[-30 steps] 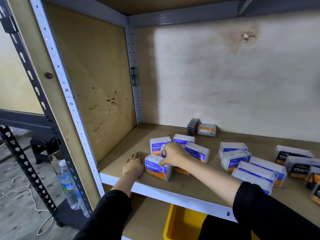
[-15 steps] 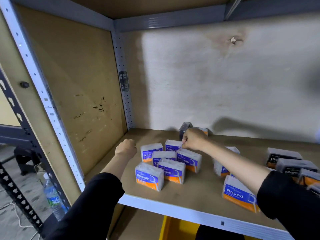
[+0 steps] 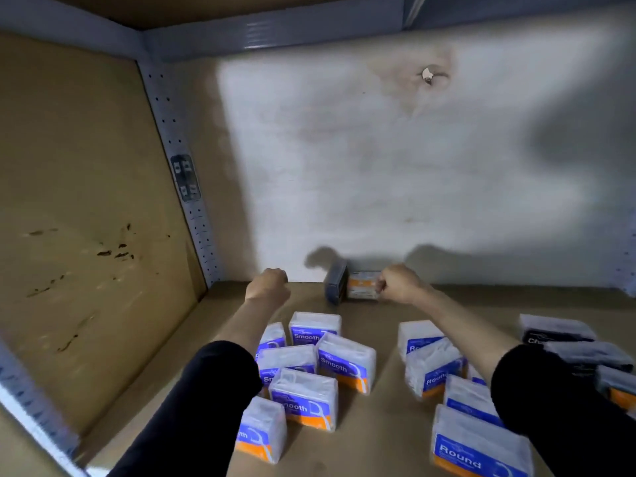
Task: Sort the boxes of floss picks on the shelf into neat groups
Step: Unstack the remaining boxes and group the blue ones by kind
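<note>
Several blue-and-orange "Smooth" boxes (image 3: pixel 346 361) lie bunched on the brown shelf board (image 3: pixel 385 418), between my forearms. To their right lie several "Round" boxes (image 3: pixel 478 445), partly under my right arm. Dark "Charcoal" boxes (image 3: pixel 554 330) sit at the far right. Against the back wall a dark box (image 3: pixel 336 285) stands on end beside a small orange-labelled box (image 3: pixel 361 285). My right hand (image 3: pixel 401 284) is curled on the right end of that orange-labelled box. My left hand (image 3: pixel 270 284) hovers as a fist with nothing in it, left of the dark box.
The shelf's brown side panel (image 3: pixel 86 235) closes off the left, with a perforated metal post (image 3: pixel 192 208) in the back corner. A pale back wall (image 3: pixel 378 166) stands right behind the rear boxes. The upper shelf beam (image 3: pixel 275 32) runs overhead.
The view has moved in closer to the shelf. My right hand left the Smooth boxes and reached back to the orange-labelled box. My left hand lifted off the board and moved back.
</note>
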`<state>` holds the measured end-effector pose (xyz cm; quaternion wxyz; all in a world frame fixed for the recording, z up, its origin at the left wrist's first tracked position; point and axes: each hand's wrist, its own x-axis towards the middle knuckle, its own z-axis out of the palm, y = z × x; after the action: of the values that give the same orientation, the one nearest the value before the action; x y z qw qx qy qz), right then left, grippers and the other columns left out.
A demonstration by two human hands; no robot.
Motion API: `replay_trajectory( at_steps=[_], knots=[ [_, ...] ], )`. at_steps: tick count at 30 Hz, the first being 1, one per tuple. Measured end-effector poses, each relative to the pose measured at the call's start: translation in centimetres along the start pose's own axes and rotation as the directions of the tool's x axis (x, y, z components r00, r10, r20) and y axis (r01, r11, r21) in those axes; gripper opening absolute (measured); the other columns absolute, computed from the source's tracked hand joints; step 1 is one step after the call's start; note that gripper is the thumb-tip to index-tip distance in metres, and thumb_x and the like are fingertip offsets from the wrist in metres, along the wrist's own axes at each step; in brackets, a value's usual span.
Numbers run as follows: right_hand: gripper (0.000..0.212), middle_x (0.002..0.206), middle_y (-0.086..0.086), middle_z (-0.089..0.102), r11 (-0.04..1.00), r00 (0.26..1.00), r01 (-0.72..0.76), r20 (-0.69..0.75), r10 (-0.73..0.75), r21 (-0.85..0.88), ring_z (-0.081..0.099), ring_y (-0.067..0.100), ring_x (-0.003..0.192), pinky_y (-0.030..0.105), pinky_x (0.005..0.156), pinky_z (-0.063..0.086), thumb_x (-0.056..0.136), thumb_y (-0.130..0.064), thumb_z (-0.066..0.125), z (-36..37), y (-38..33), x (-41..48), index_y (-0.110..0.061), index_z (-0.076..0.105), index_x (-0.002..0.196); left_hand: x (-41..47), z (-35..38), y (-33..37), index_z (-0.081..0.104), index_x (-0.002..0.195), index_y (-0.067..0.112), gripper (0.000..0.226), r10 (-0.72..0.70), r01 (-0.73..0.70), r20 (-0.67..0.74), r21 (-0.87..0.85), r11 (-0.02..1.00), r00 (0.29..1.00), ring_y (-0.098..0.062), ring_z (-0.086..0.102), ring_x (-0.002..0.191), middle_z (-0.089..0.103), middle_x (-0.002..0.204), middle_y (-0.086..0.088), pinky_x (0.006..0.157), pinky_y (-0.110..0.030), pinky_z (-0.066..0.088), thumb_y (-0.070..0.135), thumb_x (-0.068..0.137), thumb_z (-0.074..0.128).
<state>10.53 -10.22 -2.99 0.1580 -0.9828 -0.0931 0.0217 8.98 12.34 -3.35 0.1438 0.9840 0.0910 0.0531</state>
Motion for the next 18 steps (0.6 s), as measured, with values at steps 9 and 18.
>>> replay_trajectory(
  at_steps=[9, 18],
  knots=[
    [0.034, 0.123, 0.014, 0.060, 1.000, 1.000, -0.008, 0.002, 0.008, -0.010, 0.056, 0.029, 0.113, 0.031, 0.090, 0.046, 0.082, -0.014, 0.061, 1.9, 2.3, 5.6, -0.004, 0.060, 0.115, 4.7, 3.6, 5.8, 0.052, 0.131, 0.013, 0.040, 0.125, -0.123, 0.041, -0.063, 0.990, 0.991, -0.025, 0.051, 0.125, 0.053, 0.137, -0.006, 0.099, -0.032, 0.043, 0.029, 0.096, 0.047],
    [0.051, 0.138, 0.012, 0.046, 0.990, 0.996, 0.090, 0.026, -0.088, -0.110, 0.046, 0.029, 0.124, 0.037, 0.102, 0.041, 0.084, -0.014, 0.060, 4.8, 4.0, 8.1, -0.007, 0.044, 0.132, 6.9, 6.0, 7.5, 0.060, 0.112, -0.002, 0.033, 0.127, -0.122, 0.066, -0.068, 0.990, 0.990, -0.032, 0.058, 0.109, 0.053, 0.108, -0.015, 0.086, -0.032, 0.046, 0.019, 0.086, 0.061]
  ],
)
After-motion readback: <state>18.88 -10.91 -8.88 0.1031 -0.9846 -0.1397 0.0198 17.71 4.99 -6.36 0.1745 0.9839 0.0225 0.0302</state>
